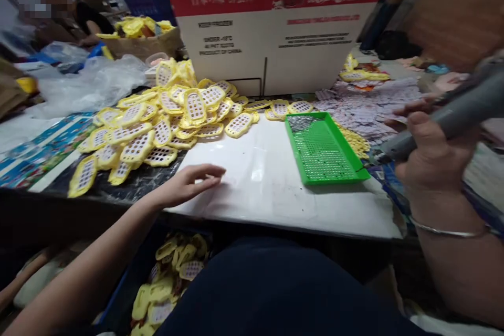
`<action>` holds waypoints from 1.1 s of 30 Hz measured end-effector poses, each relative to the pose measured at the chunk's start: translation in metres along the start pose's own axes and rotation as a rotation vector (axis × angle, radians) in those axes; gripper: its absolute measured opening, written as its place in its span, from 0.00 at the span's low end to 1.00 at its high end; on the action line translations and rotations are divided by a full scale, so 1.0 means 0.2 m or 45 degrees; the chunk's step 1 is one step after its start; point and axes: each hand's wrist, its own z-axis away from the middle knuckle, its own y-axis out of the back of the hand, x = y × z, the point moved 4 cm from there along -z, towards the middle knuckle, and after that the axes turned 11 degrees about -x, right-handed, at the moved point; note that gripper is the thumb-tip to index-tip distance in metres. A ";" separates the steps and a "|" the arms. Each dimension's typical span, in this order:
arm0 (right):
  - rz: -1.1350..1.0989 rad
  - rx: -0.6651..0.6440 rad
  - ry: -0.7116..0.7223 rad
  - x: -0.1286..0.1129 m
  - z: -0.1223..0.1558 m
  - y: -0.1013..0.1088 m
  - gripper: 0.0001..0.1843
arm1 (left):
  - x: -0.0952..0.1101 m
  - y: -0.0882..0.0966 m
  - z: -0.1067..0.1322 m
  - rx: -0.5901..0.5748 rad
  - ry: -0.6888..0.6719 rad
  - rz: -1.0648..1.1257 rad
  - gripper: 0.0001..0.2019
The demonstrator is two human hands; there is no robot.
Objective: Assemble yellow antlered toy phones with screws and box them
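Observation:
My left hand (197, 182) hovers over the front left of a white work board (258, 197), its fingers stretched and parted from the thumb, with nothing visible between them. In my right hand (431, 160) is a grey electric screwdriver (444, 115), its tip pointing left toward the near right corner of a green tray (334, 178). Small dark screws (301, 124) lie gathered at the tray's far left. Left of the tray is a heap of yellow-rimmed oval pieces (137, 145) with white faces full of round holes.
A white carton (252, 37) with a red band stands behind the board. Small yellow parts (352, 139) and patterned white pieces (366, 105) lie right of the tray. Below the table edge, a bin holds more yellow pieces (159, 294). Another person (51, 0) is at the far left.

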 end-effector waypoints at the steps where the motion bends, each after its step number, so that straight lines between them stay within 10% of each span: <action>1: -0.007 -0.023 0.019 0.00 0.00 0.01 0.14 | 0.05 -0.01 -0.10 0.074 -0.112 -0.128 0.12; 8: 0.253 -0.172 0.102 -0.03 -0.07 0.23 0.28 | 0.21 -0.17 -0.64 -0.060 -0.141 -1.847 0.25; 13: 0.631 -0.022 0.024 0.03 -0.14 0.56 0.08 | 0.21 -0.18 -0.71 -0.160 -0.112 -2.004 0.22; 17: 1.202 -0.283 -0.141 0.21 -0.21 0.71 0.05 | 0.19 -0.16 -0.74 -0.182 -0.084 -2.069 0.22; 27: 1.748 -0.927 -0.292 0.54 -0.28 0.71 0.09 | 0.19 -0.19 -0.63 -0.252 -0.126 -2.132 0.22; 33: 1.912 -1.176 -0.260 0.53 -0.28 0.70 0.08 | 0.21 -0.28 -0.51 -0.348 0.096 -2.069 0.25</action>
